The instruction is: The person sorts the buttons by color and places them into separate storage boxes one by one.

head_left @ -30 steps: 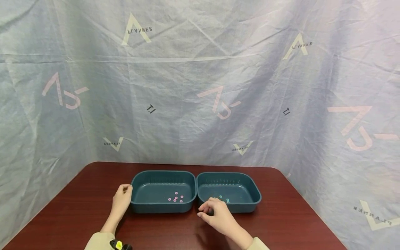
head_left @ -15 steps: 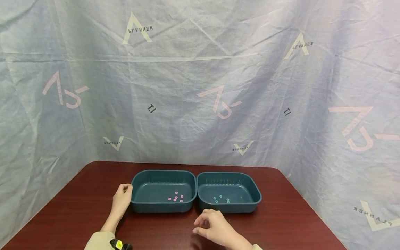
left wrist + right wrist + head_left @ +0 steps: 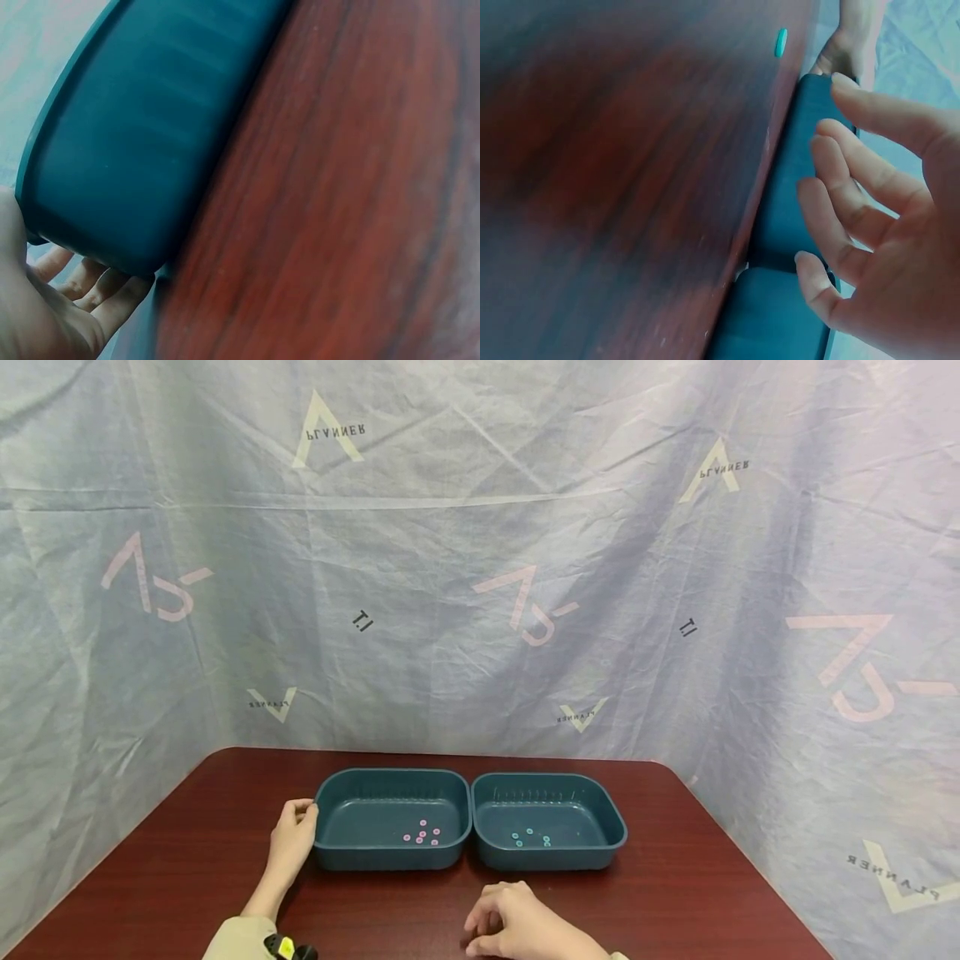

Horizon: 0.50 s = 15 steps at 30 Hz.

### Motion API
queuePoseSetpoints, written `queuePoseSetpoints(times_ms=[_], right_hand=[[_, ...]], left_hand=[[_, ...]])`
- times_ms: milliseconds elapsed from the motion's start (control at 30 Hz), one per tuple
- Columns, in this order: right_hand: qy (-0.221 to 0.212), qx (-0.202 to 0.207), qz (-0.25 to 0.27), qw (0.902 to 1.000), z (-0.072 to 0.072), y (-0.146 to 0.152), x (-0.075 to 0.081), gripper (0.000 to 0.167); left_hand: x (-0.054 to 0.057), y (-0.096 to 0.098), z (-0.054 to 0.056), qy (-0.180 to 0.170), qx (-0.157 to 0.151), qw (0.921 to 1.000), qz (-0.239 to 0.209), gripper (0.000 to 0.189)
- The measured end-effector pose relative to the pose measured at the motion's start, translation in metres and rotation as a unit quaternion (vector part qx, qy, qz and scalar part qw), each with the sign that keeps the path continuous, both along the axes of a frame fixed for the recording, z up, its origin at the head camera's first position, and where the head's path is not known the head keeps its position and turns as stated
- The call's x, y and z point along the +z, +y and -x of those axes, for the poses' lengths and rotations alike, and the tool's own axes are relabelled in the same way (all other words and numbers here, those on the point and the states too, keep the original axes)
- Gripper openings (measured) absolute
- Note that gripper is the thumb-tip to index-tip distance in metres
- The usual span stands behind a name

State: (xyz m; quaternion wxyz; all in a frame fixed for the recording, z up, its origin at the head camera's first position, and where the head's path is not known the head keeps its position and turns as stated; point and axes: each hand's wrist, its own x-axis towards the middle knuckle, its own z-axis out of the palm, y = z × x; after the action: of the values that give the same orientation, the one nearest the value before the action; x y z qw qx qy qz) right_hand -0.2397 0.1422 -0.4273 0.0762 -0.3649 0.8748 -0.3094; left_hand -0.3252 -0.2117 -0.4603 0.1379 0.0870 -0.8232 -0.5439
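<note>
My left hand [image 3: 292, 837] holds the left-hand rim of the left blue-green tray [image 3: 386, 859]; the left wrist view has the fingers bent round the tray's corner. Small round pink button-like pieces [image 3: 422, 834] lie on that tray's floor, towards its front right. My right hand [image 3: 519, 922] hovers near the front of the table, fingers loosely bent, thumb apart from them, nothing between. Several similar teal pieces [image 3: 546, 839] lie in the right tray [image 3: 547, 860]. One teal disc [image 3: 781, 43] is on the tabletop in the right wrist view; in the head view it does not show.
Both trays stand side by side, ends touching, on a dark red wood-grain table [image 3: 660, 893]. A pale printed cloth [image 3: 450, 677] hangs behind the table and along both sides. A black and yellow device [image 3: 287, 947] sits at the left sleeve.
My right hand has drawn back from the right tray's front edge towards the near side of the table, uncovering the teal pieces. The left hand and both trays have stayed put.
</note>
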Motion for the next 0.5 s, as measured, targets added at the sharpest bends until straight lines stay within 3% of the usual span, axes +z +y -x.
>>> queuePoseSetpoints(times_ms=[200, 500], right_hand=[[0.012, 0.035, -0.034, 0.9987, -0.0012, 0.0027, -0.0013, 0.012], [-0.049, 0.048, -0.040, 0.9969, -0.0023, 0.0046, -0.0009, 0.009]], left_hand=[[-0.0012, -0.0001, -0.0002, 0.010, 0.006, 0.9999, 0.010, 0.046], [-0.0012, -0.0008, -0.0004, 0.007, 0.004, 0.9999, 0.011, 0.046]])
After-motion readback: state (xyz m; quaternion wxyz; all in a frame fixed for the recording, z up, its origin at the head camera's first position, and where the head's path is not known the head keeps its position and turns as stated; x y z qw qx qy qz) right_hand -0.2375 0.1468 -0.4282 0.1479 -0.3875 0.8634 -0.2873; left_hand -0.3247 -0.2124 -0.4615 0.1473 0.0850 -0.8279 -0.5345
